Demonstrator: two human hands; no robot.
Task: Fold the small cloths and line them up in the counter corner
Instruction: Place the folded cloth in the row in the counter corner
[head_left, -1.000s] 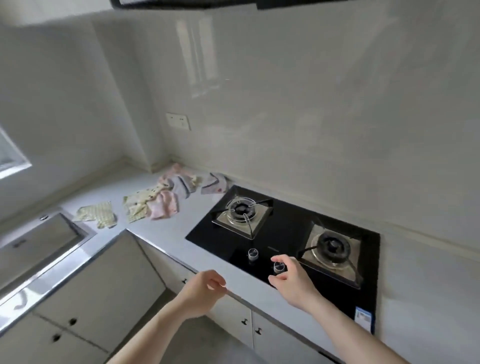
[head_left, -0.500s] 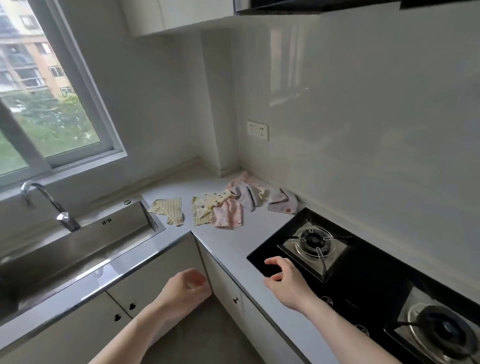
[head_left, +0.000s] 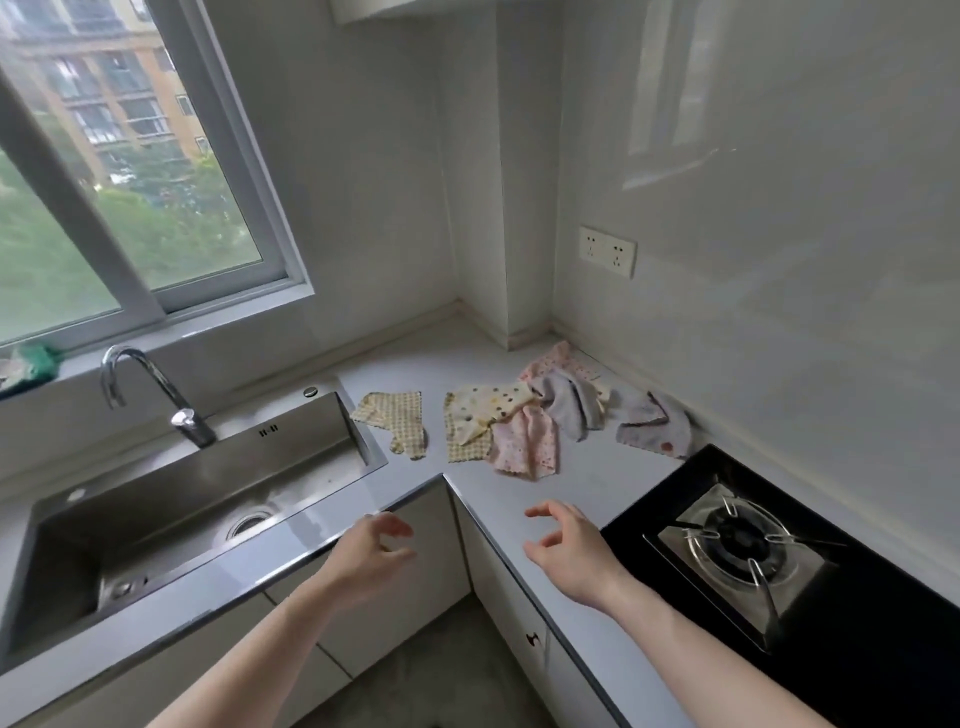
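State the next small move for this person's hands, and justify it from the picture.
Probably reach the right hand forward to the pink cloth, the nearest one. Both hands, the left hand too, hover empty, and every cloth lies crumpled and unfolded on the counter.

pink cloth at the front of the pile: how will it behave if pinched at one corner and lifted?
Probably floppy: the pink cloth lies wrinkled and flat on the counter, so it should drape. Likely light, as it looks thin. Its top edge sits under the dotted yellow cloth, so lifting may drag that one.
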